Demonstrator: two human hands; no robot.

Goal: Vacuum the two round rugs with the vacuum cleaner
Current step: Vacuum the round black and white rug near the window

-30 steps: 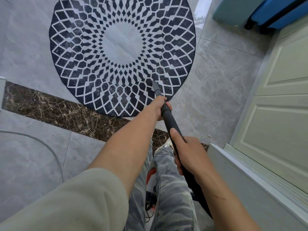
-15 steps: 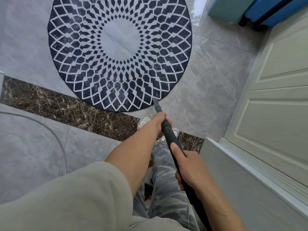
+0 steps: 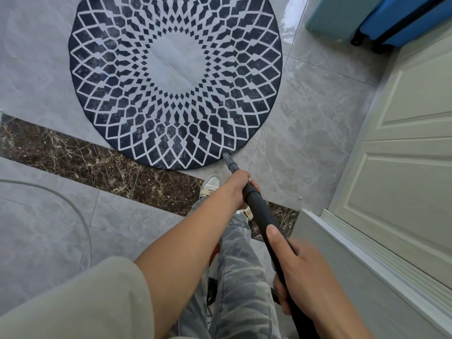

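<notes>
1 round rug (image 3: pixel 176 77), dark navy with a white lattice of diamonds around a pale centre, was seen lying flat on the grey floor tiles (image 3: pixel 305 118), its near edge overlapping a strip of brown marble (image 3: pixel 73 155). A black vacuum wand (image 3: pixel 259 211) was held slanted forward and down by both hands. The left hand (image 3: pixel 238 189) was wrapped round the tube near its lower joint, fingers curled about it. The right hand (image 3: pixel 300 272) was closed round the tube higher up, with the thumb laid straight along the top. The narrow grey nozzle tip (image 3: pixel 227 157) was placed at the rug's near-right rim; whether it rested on the pile or on the tile just beside it could not be told. The left forearm was bare below a beige sleeve (image 3: pixel 85 302). Faded jeans (image 3: pixel 242 277) were visible beneath the arms, and a pale sneaker (image 3: pixel 211 183) was planted on the marble strip just short of the rug. A pale cable (image 3: pixel 80 216) was curved across the tiles at the left. A cream panelled door (image 3: pixel 411 167) was seen at the right, and 2 suitcases, a teal suitcase (image 3: pixel 337 15) and a blue suitcase (image 3: pixel 403 18), were stood side by side at the top right, well apart from the rug.
</notes>
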